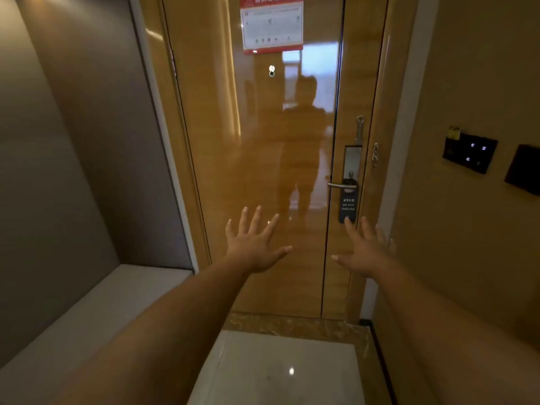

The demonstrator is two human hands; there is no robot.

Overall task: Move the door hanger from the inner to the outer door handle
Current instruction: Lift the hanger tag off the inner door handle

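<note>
A black door hanger [348, 203] reading "DO NOT DISTURB" hangs from the silver inner door handle [340, 185] on the right side of a closed glossy wooden door [263, 159]. My left hand [253, 244] is stretched out in front of the door's middle, fingers spread, holding nothing. My right hand [363, 249] is also spread and empty, just below the hanger, its fingertip near the hanger's lower end. The outer handle is hidden behind the shut door.
A security latch [360, 128] sits above the handle plate. A red-edged notice [271, 23] and a peephole [272, 71] are on the door. A dark switch panel [469, 153] is on the right wall. A grey wall with a ledge [96, 305] runs along the left.
</note>
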